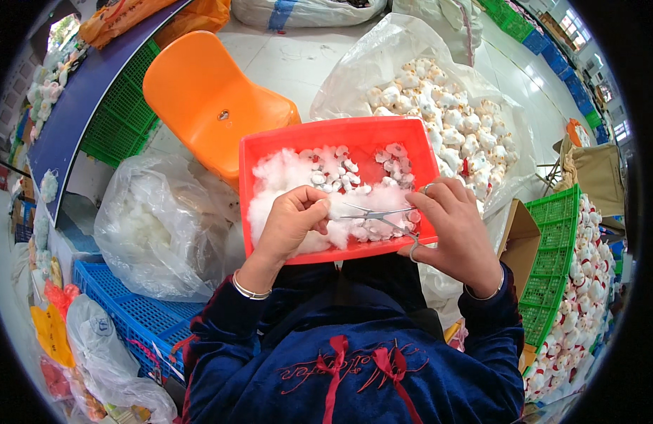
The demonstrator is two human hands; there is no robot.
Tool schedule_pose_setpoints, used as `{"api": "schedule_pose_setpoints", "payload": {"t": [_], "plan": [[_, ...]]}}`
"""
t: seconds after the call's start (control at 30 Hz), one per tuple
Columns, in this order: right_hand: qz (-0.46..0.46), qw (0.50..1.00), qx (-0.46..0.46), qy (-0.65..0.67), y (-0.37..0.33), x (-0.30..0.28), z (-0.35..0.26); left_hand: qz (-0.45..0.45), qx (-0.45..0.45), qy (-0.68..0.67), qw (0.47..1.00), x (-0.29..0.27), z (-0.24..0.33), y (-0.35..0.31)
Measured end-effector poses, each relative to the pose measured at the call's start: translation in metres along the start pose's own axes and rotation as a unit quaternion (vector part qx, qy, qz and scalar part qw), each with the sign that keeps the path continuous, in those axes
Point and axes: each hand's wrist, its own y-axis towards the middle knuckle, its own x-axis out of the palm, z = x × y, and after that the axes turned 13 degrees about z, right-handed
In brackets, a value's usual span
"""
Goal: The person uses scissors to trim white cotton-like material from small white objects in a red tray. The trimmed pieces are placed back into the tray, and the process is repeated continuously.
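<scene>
"What is the right hand [453,219] doing?"

"It grips a pair of metal scissor-like pincers [378,213], with thumb and fingers at the loops. The tips point toward the left hand [287,219], and the two blades stand slightly apart."

"And the left?"

"Its thumb and fingertips are drawn together in a pinch, just beside the tips of the pincers. White fluff shows right at the fingertips, but I can't tell whether a tuft is caught between them."

"Where is all this, exactly?"

"Over a red tub [319,132], in front of the person's body. White stuffing [273,173] fills its left side and spreads along the near part, under the hands. Small round white pieces [333,169] lie in the middle, and more are at the right side."

"What stands around the tub?"

"An orange chair [203,99] is just beyond it, to the left. Beyond it to the right, a clear plastic bag [358,74] lies open, full of small white stuffed shapes [453,134]."

"Anything nearer the edges?"

"On the left, a cloudy plastic bag [146,244] with white filling sits near a blue crate [132,300]. On the right, a cardboard box [520,240] is beside a green crate [552,261], and white pieces with red bits [580,297] are heaped there."

"And on the wrists?"

"A bracelet [250,288] on the left, and another [487,286] on the right."
</scene>
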Motion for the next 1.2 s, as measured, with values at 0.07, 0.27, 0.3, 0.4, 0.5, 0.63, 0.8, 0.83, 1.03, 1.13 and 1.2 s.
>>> {"api": "schedule_pose_setpoints", "payload": {"t": [0.07,0.27,0.3,0.4,0.5,0.63,0.8,0.83,1.03,1.13,1.2], "plan": [[0.0,1.0,-0.021,-0.004,0.002,0.007,0.0,0.005,0.003,-0.009,1.0,0.007,0.0,-0.005],[-0.087,0.996,-0.014,-0.024,-0.003,0.014,0.013,-0.006,-0.002,-0.02,1.0,0.01,0.004,-0.01],[-0.102,0.994,-0.014,-0.023,-0.001,0.015,0.011,-0.01,0.003,-0.006,1.0,0.011,0.004,-0.01],[-0.138,0.99,-0.008,0.002,0.004,0.021,0.007,-0.018,0.014,0.017,1.0,0.012,0.003,-0.011],[-0.147,0.988,0.009,0.055,0.003,0.027,0.013,-0.024,0.022,0.018,0.999,0.008,0.001,-0.008],[-0.077,0.996,0.017,0.048,0.001,0.021,0.018,-0.003,0.019,-0.02,1.0,-0.001,-0.005,-0.003],[-0.055,0.998,-0.008,0.009,0.005,0.017,0.014,0.004,0.018,0.005,1.0,0.006,-0.004,-0.006],[-0.072,0.997,-0.004,0.001,0.004,0.019,0.017,0.006,0.014,-0.002,1.0,0.007,-0.003,-0.006],[-0.103,0.993,0.0,0.051,0.008,0.036,0.024,-0.012,-0.018,0.06,0.998,0.022,0.006,-0.01],[-0.111,0.989,0.013,0.099,0.011,0.048,0.025,-0.044,-0.007,0.085,0.995,0.027,0.009,-0.019],[-0.112,0.988,0.034,0.096,0.006,0.039,0.039,-0.011,-0.001,0.064,0.998,0.006,0.007,-0.016]]}}
